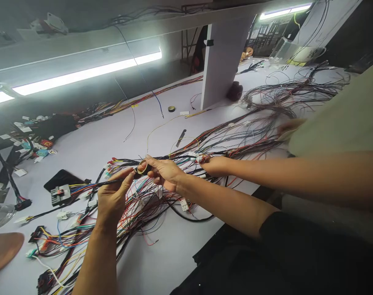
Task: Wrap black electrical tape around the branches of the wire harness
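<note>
Here your left hand (114,196) pinches a black-wrapped wire bundle (91,186) between its fingers. Your right hand (163,172) grips a small black tape roll (142,167) above the white worktop (174,246).

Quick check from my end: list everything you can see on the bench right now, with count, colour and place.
Wire harness: one, multicoloured, across the table.
Tape roll: one, black, in right hand's fingers.
Taped bundle: one, black, pinched by left hand.
Spare tape roll: one, dark, far table centre.
Connector: one, grey, left of the hands.
Table: one, white.
Lamp: one, white, above the far edge.
Co-worker's hand: one, on harness, right.
Left hand: holding bundle.
Right hand: holding tape roll.
</note>
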Motion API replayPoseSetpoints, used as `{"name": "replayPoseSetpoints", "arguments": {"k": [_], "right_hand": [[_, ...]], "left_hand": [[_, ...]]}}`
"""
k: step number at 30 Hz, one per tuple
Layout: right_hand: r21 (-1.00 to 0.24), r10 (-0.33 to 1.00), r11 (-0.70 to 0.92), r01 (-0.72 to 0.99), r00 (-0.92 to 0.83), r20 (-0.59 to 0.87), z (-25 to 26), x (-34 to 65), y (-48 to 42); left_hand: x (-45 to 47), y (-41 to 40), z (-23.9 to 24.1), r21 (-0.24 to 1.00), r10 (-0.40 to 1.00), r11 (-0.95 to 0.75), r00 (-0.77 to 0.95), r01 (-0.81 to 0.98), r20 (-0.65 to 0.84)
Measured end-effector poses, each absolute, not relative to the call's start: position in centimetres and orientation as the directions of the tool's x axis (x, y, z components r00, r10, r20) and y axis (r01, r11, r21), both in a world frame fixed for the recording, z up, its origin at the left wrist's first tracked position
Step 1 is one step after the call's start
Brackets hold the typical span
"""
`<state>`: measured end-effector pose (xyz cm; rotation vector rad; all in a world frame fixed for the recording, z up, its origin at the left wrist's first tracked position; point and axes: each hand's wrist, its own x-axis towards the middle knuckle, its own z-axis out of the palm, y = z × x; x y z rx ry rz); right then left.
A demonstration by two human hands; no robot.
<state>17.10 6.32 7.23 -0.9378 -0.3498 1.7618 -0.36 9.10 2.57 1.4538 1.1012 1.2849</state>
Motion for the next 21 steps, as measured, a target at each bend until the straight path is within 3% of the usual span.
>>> {"name": "replayPoseSetpoints", "arguments": {"k": [3,6,10,13,16,21], "right_hand": [[-0.615,0.865,-0.445,-0.651,-0.133,-0.485,7.4,17.4,7.5],[-0.662,0.876,-0.446,-0.602,-0.143,-0.460,7.0,17.7,7.9],[-0.874,0.967,-0.198,-0.444,0.055,-0.247,5.2,17.5,6.3],[-0.981,0.992,-0.065,-0.182,0.092,-0.083,3.5,16.7,4.6],[-1.000,1.000,-0.010,0.012,0.002,-0.010,2.3,15.9,3.7],[-0.990,0.992,0.125,0.065,-0.043,0.122,1.5,14.9,3.2]], "left_hand": [[-0.6,9.2,2.6,0.983,0.977,-0.181,0.114,-0.011,0.181],[-0.6,9.2,2.7,0.990,0.988,-0.143,0.050,-0.008,0.144],[-0.2,9.4,2.8,0.992,0.988,-0.125,-0.086,0.029,0.127],[0.2,9.5,2.9,0.991,0.987,-0.136,-0.083,0.003,0.136],[0.4,9.5,3.2,0.988,0.987,-0.152,-0.062,-0.012,0.151],[0.6,9.2,3.9,0.985,0.984,-0.166,-0.079,-0.042,0.162]]}}
